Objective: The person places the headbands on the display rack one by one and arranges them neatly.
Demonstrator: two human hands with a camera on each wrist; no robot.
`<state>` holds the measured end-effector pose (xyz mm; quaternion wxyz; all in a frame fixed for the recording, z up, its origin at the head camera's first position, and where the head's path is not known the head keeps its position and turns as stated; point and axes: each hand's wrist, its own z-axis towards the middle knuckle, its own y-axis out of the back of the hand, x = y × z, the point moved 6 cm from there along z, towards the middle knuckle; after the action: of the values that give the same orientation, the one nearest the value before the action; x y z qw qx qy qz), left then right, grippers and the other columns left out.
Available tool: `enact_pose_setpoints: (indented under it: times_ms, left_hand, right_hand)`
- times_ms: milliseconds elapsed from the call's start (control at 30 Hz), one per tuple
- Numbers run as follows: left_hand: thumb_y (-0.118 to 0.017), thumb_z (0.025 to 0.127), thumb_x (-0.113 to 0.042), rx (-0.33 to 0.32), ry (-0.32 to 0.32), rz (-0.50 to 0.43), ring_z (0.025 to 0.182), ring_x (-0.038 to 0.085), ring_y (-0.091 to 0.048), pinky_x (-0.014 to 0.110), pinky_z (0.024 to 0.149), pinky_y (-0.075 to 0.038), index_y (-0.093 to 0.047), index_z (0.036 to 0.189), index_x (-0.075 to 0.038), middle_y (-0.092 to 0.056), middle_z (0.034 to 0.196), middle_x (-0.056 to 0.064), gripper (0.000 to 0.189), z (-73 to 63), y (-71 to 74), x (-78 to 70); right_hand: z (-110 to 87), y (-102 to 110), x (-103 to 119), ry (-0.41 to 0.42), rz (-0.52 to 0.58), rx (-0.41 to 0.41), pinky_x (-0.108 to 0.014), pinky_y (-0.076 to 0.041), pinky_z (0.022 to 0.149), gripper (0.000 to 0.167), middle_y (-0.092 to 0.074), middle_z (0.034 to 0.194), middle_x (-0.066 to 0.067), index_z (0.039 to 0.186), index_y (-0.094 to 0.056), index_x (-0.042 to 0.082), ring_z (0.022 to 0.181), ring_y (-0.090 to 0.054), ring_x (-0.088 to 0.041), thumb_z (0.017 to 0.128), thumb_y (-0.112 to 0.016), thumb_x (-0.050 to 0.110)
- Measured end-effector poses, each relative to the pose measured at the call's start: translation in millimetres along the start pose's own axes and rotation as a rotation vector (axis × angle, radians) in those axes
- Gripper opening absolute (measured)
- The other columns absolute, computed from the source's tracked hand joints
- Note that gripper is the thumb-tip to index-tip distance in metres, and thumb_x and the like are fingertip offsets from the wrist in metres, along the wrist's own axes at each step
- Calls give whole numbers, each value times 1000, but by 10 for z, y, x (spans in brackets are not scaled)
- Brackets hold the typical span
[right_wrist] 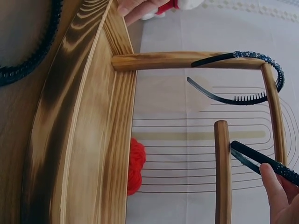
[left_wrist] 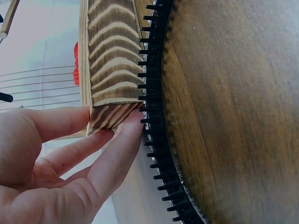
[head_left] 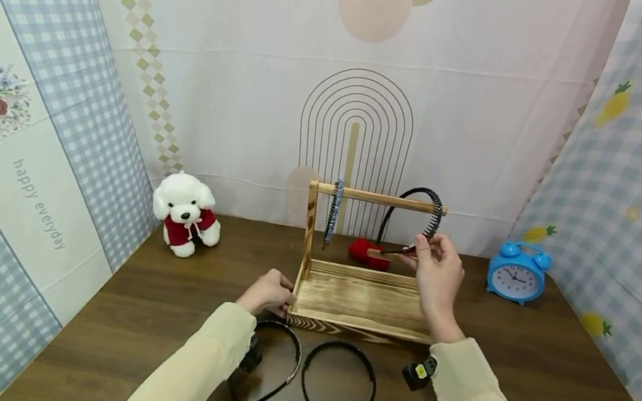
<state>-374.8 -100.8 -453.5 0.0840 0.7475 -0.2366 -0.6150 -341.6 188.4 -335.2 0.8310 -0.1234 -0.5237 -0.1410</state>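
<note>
A wooden rack (head_left: 310, 227) with a tray base and an upper bar stands mid-table. My left hand (head_left: 269, 293) pinches its left front corner; the left wrist view shows thumb and fingers on either side of the striped wood (left_wrist: 114, 116). At the right end of the upper bar, my right hand (head_left: 439, 279) holds a black toothed headband (head_left: 436, 214), its sparkly outer side visible in the right wrist view. That headband overlaps the bar in the head view. A blue sparkly headband (head_left: 335, 210) hangs near the bar's left end.
In front of the rack lie a sparkly black headband (head_left: 297, 350), beside my left wrist, and a plain black one (head_left: 373, 382). A lower wooden rod (right_wrist: 223, 168) juts out. Red yarn (head_left: 359, 250) sits behind, a plush dog (head_left: 183, 212) left, a blue alarm clock (head_left: 517, 272) right.
</note>
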Motion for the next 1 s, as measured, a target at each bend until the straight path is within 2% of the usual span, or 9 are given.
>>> enact_pose_setpoints:
  times_ms: [233, 400, 567, 733, 867, 933, 1000]
  left_hand:
    - [-61, 90, 2, -9, 23, -7, 61, 16, -61, 34, 61, -62, -55, 125, 16, -64, 93, 21, 39, -10, 6, 26]
    - [-60, 92, 1, -21, 19, 3, 61, 15, -58, 33, 61, -62, -54, 127, 15, -64, 94, 21, 38, -27, 0, 25]
    - [-59, 92, 1, -19, 6, 12, 62, 16, -59, 34, 62, -62, -53, 127, 15, -63, 96, 22, 38, -25, -1, 7]
    - [-59, 92, 1, -25, 9, 22, 60, 15, -58, 32, 59, -61, -53, 128, 16, -64, 92, 20, 39, -23, 7, 18]
    - [-60, 92, 1, -24, 10, 23, 61, 15, -59, 32, 59, -61, -54, 127, 15, -64, 90, 20, 38, -34, 0, 17]
    - [-60, 92, 1, -24, 8, 20, 61, 15, -59, 32, 59, -61, -55, 126, 15, -65, 90, 20, 37, -39, -3, 8]
    - [-60, 92, 1, -24, 7, 19, 61, 14, -58, 32, 59, -61, -56, 126, 15, -65, 89, 20, 37, -40, -4, -1]
  right_hand:
    - [-10, -93, 0, 8, 19, 19, -26, -61, 73, 34, -62, 84, 3, 100, -55, -9, 72, -67, -7, 96, -61, 24]
    - [-19, -153, 15, -4, -10, 42, -25, -61, 74, 35, -62, 88, -3, 101, -56, -8, 73, -66, -7, 96, -61, 27]
    - [-23, -220, 33, -12, 20, 55, -30, -61, 75, 33, -60, 90, -11, 102, -57, -9, 72, -66, -9, 96, -62, 23]
    - [-74, -301, 113, -27, 45, 94, -36, -61, 78, 28, -57, 88, -8, 101, -56, -12, 73, -66, -11, 97, -60, 15]
    - [-149, -331, 294, -14, -1, 98, -39, -60, 78, 25, -58, 91, -17, 99, -54, -15, 74, -68, -11, 98, -58, 10]
    - [-161, -335, 359, 5, -36, 92, -35, -61, 75, 24, -59, 93, -22, 98, -55, -14, 73, -68, -10, 98, -59, 10]
    - [-154, -345, 375, 7, -75, 86, -35, -61, 75, 25, -61, 97, -27, 99, -56, -13, 78, -71, -19, 98, -59, 12]
